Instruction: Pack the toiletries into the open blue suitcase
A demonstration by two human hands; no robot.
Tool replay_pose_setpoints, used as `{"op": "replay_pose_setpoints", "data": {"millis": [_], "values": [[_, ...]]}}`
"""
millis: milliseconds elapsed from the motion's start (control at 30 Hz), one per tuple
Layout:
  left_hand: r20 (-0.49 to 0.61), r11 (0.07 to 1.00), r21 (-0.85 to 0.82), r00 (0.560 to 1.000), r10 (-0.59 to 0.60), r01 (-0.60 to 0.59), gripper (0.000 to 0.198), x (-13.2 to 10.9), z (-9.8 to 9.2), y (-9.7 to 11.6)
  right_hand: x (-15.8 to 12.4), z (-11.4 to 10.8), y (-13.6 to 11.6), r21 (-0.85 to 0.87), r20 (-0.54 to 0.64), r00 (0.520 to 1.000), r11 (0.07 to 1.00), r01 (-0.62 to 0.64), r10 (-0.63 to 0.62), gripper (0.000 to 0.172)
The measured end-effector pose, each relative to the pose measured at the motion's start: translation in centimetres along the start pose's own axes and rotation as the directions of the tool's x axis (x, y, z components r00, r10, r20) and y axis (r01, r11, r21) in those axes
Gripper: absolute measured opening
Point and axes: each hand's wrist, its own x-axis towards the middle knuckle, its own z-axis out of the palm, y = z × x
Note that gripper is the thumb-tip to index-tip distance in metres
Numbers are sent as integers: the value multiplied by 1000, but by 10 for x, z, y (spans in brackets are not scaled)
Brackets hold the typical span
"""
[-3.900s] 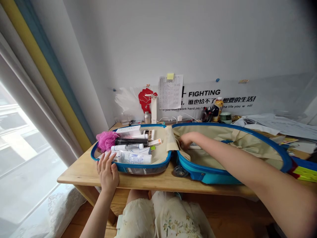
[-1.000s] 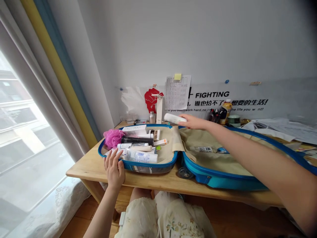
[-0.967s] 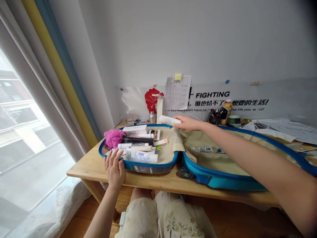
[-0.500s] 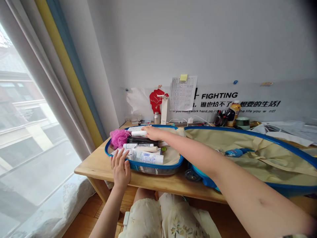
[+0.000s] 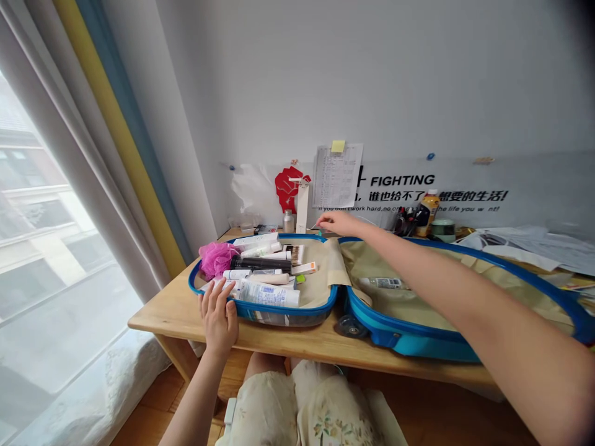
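Observation:
An open blue suitcase (image 5: 372, 327) with a beige lining lies on the wooden table. My left hand (image 5: 218, 318) rests on its near left rim, fingers stretched out beside a white tube (image 5: 269, 293). Behind the far rim, my right hand (image 5: 335, 221) hovers above the back of the table, its fingers drawn together; what is between them, if anything, cannot be made out. The left half holds a pink bath puff (image 5: 217, 258), a black cylinder (image 5: 260, 265), a small white-and-orange box (image 5: 304, 268), and several white tubes and bottles. A clear bottle (image 5: 388, 283) lies in the right half.
A white lamp-like stand (image 5: 302, 205) and a small metallic bottle (image 5: 288, 221) stand by the wall. Further right are pens (image 5: 402, 220), an orange-labelled bottle (image 5: 428, 212), a green jar (image 5: 443, 230) and loose papers (image 5: 509, 241). A curtain (image 5: 134, 186) hangs at left.
My right hand has lifted off the white items in the left half and moved right, past the far rim. The view has shifted slightly; my left hand stays at the rim.

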Motion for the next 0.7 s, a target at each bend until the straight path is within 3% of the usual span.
{"op": "replay_pose_setpoints", "data": {"millis": [133, 300, 533, 633, 700], "values": [[-9, 1000, 8, 1000, 18, -18, 44, 1, 0, 0, -43, -7, 66, -54, 211, 965, 988, -148, 156, 29], [-16, 999, 21, 999, 28, -28, 44, 0, 1, -3, -85, 18, 113, -147, 434, 849, 953, -264, 302, 35], [-9, 999, 19, 1000, 30, -30, 45, 0, 1, -3, -96, 40, 134, -221, 469, 778, 908, -355, 418, 27], [-9, 999, 22, 999, 34, -34, 44, 0, 0, -3, -94, 37, 134, -217, 431, 787, 898, -384, 441, 27], [-12, 999, 17, 999, 39, -39, 44, 0, 0, -2, -95, 27, 133, -185, 346, 830, 899, -398, 438, 28]]}}
